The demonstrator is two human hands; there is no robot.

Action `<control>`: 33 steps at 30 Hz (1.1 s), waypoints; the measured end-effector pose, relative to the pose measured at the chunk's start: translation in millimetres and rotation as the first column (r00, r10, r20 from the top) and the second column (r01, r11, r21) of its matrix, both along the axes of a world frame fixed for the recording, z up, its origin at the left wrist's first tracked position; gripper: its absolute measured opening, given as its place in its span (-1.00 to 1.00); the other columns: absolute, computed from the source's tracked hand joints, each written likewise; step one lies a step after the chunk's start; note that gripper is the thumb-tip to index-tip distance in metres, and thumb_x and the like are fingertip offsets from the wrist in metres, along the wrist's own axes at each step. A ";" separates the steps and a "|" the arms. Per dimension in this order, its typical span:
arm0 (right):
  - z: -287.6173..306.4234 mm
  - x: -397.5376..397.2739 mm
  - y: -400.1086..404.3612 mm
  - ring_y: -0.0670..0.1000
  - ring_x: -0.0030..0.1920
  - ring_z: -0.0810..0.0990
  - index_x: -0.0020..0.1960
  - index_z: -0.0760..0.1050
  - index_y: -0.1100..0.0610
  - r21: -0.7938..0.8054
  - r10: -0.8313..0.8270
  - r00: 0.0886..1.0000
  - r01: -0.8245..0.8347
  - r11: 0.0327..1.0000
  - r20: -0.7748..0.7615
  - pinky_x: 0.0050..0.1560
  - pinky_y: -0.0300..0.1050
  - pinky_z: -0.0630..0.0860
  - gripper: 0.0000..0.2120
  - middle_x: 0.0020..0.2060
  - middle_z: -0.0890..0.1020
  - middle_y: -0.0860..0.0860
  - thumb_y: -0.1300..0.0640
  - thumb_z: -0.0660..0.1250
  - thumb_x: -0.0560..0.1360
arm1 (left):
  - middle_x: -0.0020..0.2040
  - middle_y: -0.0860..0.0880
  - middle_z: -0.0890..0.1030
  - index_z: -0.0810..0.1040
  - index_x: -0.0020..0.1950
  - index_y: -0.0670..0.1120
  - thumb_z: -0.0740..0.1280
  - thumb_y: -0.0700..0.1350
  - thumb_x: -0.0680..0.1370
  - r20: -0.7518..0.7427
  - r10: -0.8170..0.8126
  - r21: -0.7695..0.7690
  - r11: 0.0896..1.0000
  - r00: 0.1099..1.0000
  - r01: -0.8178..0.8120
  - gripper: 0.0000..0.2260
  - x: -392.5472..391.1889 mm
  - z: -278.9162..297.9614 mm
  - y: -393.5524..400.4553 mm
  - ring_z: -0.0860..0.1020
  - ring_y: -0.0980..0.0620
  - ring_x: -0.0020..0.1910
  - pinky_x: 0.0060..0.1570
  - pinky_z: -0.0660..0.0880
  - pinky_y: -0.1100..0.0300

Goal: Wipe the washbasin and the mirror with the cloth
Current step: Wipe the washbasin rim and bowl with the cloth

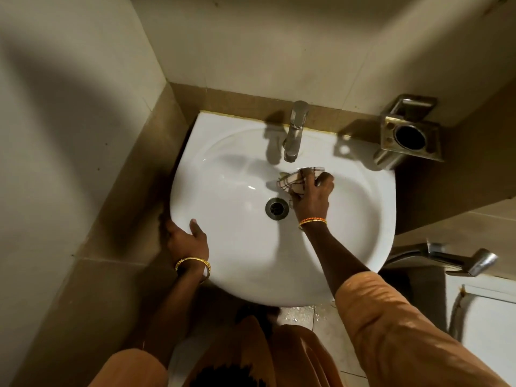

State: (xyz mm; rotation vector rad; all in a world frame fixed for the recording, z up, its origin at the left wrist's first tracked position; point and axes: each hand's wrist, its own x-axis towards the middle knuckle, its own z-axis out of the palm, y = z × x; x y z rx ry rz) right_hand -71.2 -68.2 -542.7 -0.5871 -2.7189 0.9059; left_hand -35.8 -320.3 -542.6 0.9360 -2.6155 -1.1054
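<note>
Our right hand (312, 195) clenches the cloth (296, 178) against the washbasin (360, 219) just below the tap (294, 135), while our left hand (187, 238) grips the near-left rim.

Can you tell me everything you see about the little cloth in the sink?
The cloth is small, pale and checked with dark lines, and looks like soft woven fabric. It is bunched up, not spread flat. The right hand grips it and presses it against the white washbasin, just under the tap and above the drain.
</note>
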 end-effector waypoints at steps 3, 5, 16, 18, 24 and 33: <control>-11.5 -2.6 -13.4 0.29 0.11 0.42 0.26 0.44 0.04 0.140 0.228 0.969 -0.241 0.960 0.097 -0.13 0.10 0.58 -0.35 0.14 0.41 0.23 0.35 0.40 0.21 | 0.34 -0.28 0.44 0.21 0.45 -0.17 0.29 -0.01 0.52 0.010 -0.010 -0.012 1.000 1.000 0.010 -0.44 0.0 -3.9 -1.5 0.45 -0.30 0.29 0.21 0.46 -0.16; -21.3 -1.7 -16.5 0.30 0.00 0.50 0.20 0.50 0.04 0.322 0.280 0.938 -0.334 0.886 0.202 -0.10 0.14 0.55 -0.37 0.04 0.51 0.22 0.33 0.44 0.14 | 0.34 -0.28 0.44 0.21 0.45 -0.18 0.29 -0.01 0.52 0.012 -0.016 -0.024 1.000 1.000 0.016 -0.43 -0.8 -6.2 -2.9 0.45 -0.30 0.29 0.22 0.45 -0.16; -6.5 27.7 24.9 0.26 0.25 0.33 0.35 0.36 -0.10 0.415 0.043 0.786 -0.371 0.831 0.616 0.30 0.18 0.23 -0.49 0.30 0.33 0.15 0.05 0.32 0.41 | 0.32 -0.28 0.46 0.22 0.45 -0.20 0.29 -0.08 0.53 0.002 0.007 0.013 1.000 1.000 -0.007 -0.46 0.8 1.5 2.2 0.48 -0.28 0.25 0.19 0.46 -0.09; -7.6 32.4 0.4 0.26 0.25 0.34 0.36 0.32 -0.13 0.290 0.087 0.756 -0.351 0.891 0.648 0.25 0.18 0.24 -0.44 0.29 0.32 0.14 -0.12 0.32 0.38 | 0.33 -0.28 0.45 0.21 0.46 -0.20 0.29 -0.07 0.54 0.001 0.002 0.000 1.000 1.000 -0.002 -0.46 0.8 2.6 2.9 0.48 -0.28 0.25 0.19 0.47 -0.09; -19.3 36.1 -73.2 0.22 0.44 0.15 0.42 0.21 -0.22 -0.058 0.346 0.705 -0.398 0.915 0.618 0.42 0.19 0.07 -0.40 0.47 0.12 0.06 -0.26 0.23 0.42 | 0.36 -0.25 0.42 0.19 0.47 -0.17 0.27 -0.02 0.53 0.033 -0.001 -0.019 1.000 0.999 0.002 -0.43 0.1 -3.1 -0.5 0.46 -0.27 0.28 0.19 0.47 -0.10; -5.9 35.0 27.9 0.30 0.43 0.15 0.41 0.29 -0.10 0.425 0.121 0.768 -0.470 0.774 0.629 0.43 0.34 -0.03 -0.47 0.45 0.24 0.12 -0.08 0.20 0.45 | 0.35 -0.28 0.42 0.22 0.44 -0.20 0.27 0.01 0.52 0.041 -0.012 -0.044 0.999 0.999 0.014 -0.44 -1.1 -9.4 -3.1 0.43 -0.31 0.30 0.22 0.44 -0.16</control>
